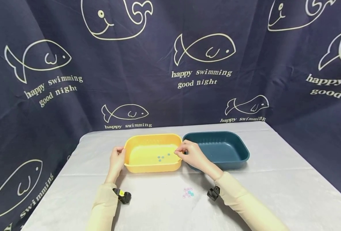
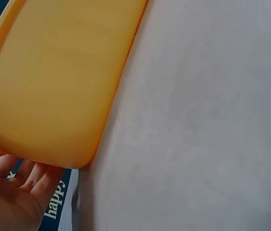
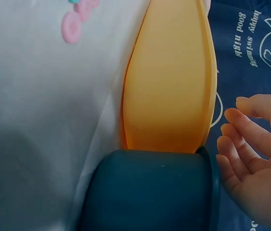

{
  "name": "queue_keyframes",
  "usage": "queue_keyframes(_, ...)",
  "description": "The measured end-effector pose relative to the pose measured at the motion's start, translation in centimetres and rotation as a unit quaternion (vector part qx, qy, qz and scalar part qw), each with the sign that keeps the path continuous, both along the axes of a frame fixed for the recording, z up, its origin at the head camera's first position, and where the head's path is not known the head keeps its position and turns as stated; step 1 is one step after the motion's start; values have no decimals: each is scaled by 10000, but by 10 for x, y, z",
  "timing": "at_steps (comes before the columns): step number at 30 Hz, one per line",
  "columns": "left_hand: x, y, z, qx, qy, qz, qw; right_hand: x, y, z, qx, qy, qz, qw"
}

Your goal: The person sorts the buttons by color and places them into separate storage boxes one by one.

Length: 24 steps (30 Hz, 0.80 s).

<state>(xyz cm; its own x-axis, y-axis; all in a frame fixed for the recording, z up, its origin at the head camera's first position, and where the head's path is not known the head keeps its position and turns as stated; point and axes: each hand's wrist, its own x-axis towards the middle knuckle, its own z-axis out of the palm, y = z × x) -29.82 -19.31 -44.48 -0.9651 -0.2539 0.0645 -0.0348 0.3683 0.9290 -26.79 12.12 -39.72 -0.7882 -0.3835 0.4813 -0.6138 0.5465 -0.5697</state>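
Note:
On the table stands a yellow plastic basin (image 1: 151, 168) with several small blue round pieces (image 1: 160, 157), apparently buttons, on its floor. My left hand (image 1: 117, 159) grips the basin's left end; in the left wrist view its fingers (image 2: 25, 175) lie against the end wall. Over the basin's right end hangs my right hand (image 1: 192, 155), thumb and forefinger close together. The right wrist view shows loosely bent fingers (image 3: 243, 149) with nothing visible between them. A small pile of pink button-like pieces (image 1: 185, 190) and light-blue pieces (image 1: 190, 193) lies in front of the basins.
A dark teal basin (image 1: 234, 165) stands right beside the yellow one, under my right wrist. Pale cloth covers the table (image 1: 147, 199). A navy curtain (image 1: 164, 93) with fish drawings hangs behind and at both sides.

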Motion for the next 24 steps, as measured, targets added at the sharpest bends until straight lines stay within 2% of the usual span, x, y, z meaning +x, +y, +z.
queue_keyframes(7, 1, 2, 2, 38, 20, -1, 10000, 9, 3, -2, -57, -155, 40, 9999)
queue_keyframes(15, 2, 1, 2, 79, -24, -47, 10000, 19, 4, -4, -82, -157, 61, 9998)
queue_keyframes(24, 2, 0, 4, 30, -75, -57, 10000, 29, 6, -6, -99, -69, 264, 9996)
